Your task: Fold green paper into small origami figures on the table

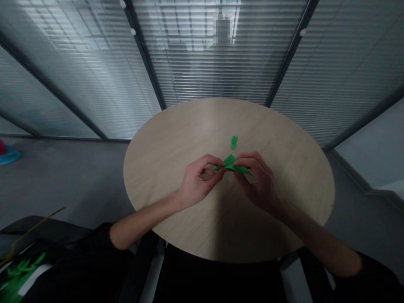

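Between both hands is a piece of folded green paper (230, 160), with a pointed flap rising in the middle and narrow ends reaching out to either side. My left hand (202, 176) pinches its left part between thumb and fingers. On the other side, my right hand (257, 179) grips the right part in the same way, and one green tip pokes out under the fingers. Just beyond the hands, a small green paper piece (234, 142) lies on the round wooden table (170, 139). The fingers partly hide the folds.
Glass panels with blinds (208, 75) stand behind the table's far edge. On the floor at far left is a blue round object (9, 156) with something red on it. Green and white material (25, 273) sits at the lower left, near a thin yellowish strip (38, 227).
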Demonstrator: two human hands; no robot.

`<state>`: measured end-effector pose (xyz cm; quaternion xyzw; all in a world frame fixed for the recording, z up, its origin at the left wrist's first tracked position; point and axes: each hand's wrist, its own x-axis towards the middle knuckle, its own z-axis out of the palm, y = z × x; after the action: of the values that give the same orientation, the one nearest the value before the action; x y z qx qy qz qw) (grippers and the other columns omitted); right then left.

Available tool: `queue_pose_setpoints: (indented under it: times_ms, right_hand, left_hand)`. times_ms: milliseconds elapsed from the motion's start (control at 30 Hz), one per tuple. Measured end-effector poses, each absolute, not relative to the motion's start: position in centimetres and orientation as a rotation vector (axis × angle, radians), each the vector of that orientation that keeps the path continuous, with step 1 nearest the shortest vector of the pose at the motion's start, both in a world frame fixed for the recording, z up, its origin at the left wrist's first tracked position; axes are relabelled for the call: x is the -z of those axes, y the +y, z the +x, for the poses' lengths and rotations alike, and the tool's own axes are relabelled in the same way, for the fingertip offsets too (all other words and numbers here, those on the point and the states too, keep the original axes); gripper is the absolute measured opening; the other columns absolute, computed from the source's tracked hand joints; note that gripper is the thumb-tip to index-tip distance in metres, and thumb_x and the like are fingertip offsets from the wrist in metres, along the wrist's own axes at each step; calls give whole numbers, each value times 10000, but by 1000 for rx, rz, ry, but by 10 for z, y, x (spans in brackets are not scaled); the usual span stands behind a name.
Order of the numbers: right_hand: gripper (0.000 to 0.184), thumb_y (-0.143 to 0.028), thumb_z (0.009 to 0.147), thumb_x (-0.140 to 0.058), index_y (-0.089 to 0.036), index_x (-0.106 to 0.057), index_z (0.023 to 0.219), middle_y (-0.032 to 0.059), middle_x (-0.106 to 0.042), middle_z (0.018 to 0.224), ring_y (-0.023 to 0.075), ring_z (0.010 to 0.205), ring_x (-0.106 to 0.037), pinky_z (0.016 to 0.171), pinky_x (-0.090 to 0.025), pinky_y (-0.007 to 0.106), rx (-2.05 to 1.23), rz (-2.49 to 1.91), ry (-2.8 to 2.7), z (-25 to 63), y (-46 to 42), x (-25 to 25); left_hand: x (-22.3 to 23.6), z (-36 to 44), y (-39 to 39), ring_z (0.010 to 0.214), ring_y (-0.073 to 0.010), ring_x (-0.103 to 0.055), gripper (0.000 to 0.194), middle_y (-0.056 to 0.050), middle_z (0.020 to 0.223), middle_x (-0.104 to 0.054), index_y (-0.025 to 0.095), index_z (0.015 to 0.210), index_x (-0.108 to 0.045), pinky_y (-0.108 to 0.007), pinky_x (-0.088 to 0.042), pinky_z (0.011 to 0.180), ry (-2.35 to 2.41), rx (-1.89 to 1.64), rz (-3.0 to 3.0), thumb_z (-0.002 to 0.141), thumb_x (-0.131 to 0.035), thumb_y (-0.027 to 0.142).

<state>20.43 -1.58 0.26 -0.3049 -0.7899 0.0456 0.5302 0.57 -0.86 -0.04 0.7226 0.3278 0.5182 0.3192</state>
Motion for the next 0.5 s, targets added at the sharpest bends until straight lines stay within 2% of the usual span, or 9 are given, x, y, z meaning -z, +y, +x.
queue_pose_setpoints:
  times_ms: [133,300,500]
  right_hand:
    - [175,-162,928,-667,-255,-614,1066,50,-611,1043,210,969,-615,845,-539,390,-85,-718,-1877,202,-16,-2]
    - [137,-205,927,-674,-261,-613,1037,57,-581,1037,217,955,-602,839,-544,405,-81,-794,-1870,201,-19,-3]
    - [113,-197,943,-630,-263,-608,1032,63,-583,1052,232,984,-598,864,-541,442,-180,-810,-1889,200,-21,-7]
  left_hand:
    - [2,7,-10,795,-116,-706,102,-40,942,-715,176,1011,-676,-176,-605,625,851,-1373,1902,917,-683,214]
    - [0,9,-13,868,-140,-745,233,-43,1010,-748,196,1113,-639,-189,-626,658,848,-1352,1865,896,-720,214]
    - [-3,9,-13,845,-156,-755,213,-66,1014,-764,180,1119,-666,-211,-652,652,813,-1248,1851,920,-692,253]
